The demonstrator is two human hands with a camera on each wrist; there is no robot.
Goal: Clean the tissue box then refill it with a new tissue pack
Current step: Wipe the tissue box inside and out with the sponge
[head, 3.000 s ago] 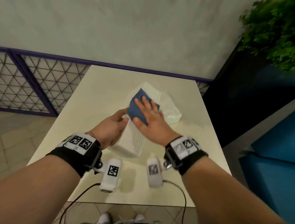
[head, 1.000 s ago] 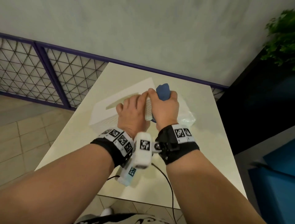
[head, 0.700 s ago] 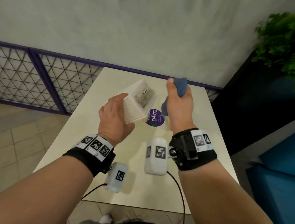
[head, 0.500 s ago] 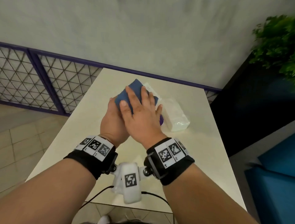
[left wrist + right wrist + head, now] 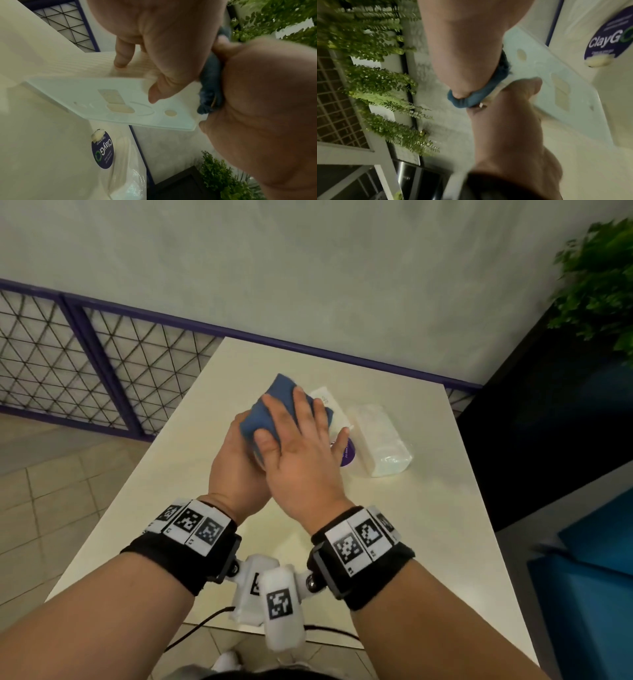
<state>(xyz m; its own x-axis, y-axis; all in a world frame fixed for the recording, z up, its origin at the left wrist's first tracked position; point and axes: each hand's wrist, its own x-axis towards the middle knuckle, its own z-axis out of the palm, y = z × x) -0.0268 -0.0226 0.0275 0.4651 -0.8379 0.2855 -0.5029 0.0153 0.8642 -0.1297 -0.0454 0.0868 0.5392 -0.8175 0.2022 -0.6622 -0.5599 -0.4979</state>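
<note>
Fingers of the right hand (image 5: 301, 453) lie straight, pressing a blue cloth (image 5: 274, 409) onto the tissue box (image 5: 113, 102). Left hand (image 5: 236, 470) grasps that box; the tissue pack (image 5: 380, 440) lies just right of it.

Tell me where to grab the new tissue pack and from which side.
Grip the tissue pack across its long sides, coming from above with the right hand. It lies flat on the table, right of the tissue box, top and right side unobstructed.

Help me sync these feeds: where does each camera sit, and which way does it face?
Head: on the head, facing forward-down at the table; left hand and right hand show.
Left wrist: along the left hand gripping the tissue box.
Right wrist: along the right hand pressing the blue cloth.
Shared: both wrist views show the purple sticker.
</note>
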